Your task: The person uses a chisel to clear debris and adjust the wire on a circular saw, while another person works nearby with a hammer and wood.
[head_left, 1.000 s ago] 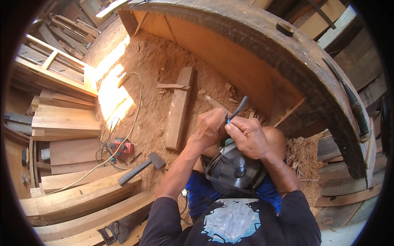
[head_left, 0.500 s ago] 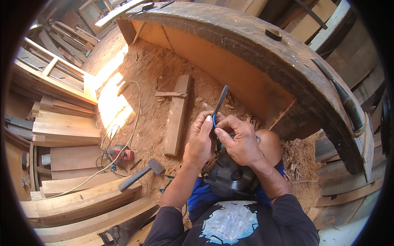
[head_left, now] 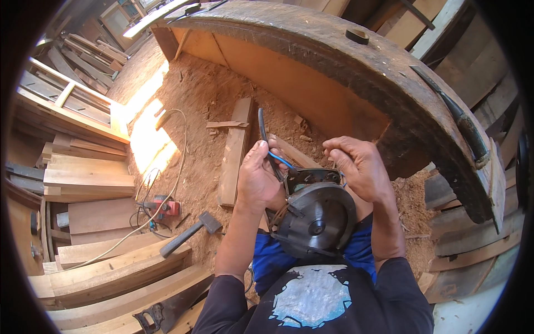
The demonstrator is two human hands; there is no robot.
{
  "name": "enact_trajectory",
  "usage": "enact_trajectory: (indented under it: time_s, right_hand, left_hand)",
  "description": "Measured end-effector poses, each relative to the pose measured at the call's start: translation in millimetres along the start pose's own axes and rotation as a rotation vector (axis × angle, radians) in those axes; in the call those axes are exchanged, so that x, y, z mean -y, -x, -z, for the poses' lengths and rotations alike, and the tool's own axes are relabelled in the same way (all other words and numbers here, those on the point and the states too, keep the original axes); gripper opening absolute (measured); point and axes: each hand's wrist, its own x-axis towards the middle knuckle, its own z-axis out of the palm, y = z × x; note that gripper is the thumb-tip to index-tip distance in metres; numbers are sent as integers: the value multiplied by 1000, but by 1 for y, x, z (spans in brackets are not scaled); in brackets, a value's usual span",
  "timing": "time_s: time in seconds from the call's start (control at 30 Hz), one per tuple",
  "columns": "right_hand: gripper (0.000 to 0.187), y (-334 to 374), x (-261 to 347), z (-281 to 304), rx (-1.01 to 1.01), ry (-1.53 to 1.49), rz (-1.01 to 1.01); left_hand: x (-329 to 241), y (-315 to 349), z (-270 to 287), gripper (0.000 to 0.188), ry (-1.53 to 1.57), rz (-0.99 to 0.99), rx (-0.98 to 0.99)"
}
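Note:
My left hand is closed, thumb against fingers, on a black cable whose free end sticks up. A blue wire comes out beside it and runs toward the power tool in my lap. This dark tool, which looks like a circular saw, shows a round housing and rests between my thighs. My right hand is raised to the right above the tool, apart from the cable. Its fingers are curled together; anything pinched in them is hidden.
A heavy wooden bench curves across the far side, bearing a tape roll and a long-handled chisel. Planks lie on the sawdust floor. At left are a hammer, a red power tool, a handsaw and stacked timber.
My right hand has parted from the left and moved right and up. My left hand, with the cable, has shifted slightly left. More of the saw's round housing shows.

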Motion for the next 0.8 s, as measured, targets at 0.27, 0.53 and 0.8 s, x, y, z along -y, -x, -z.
enact_trajectory:
  time_s: [0.27,0.53,0.8]
  right_hand:
    - [30,-27,-31,-29,518,-285,-31]
    - [20,-33,-38,-51,478,-209,160]
    - [11,-27,-36,-59,285,-36,266]
  left_hand:
    - [-7,-10,-4,25,244,136,54]
    - [-3,-8,-6,19,-76,-63,19]
    - [-20,2,7,40,-606,-144,18]
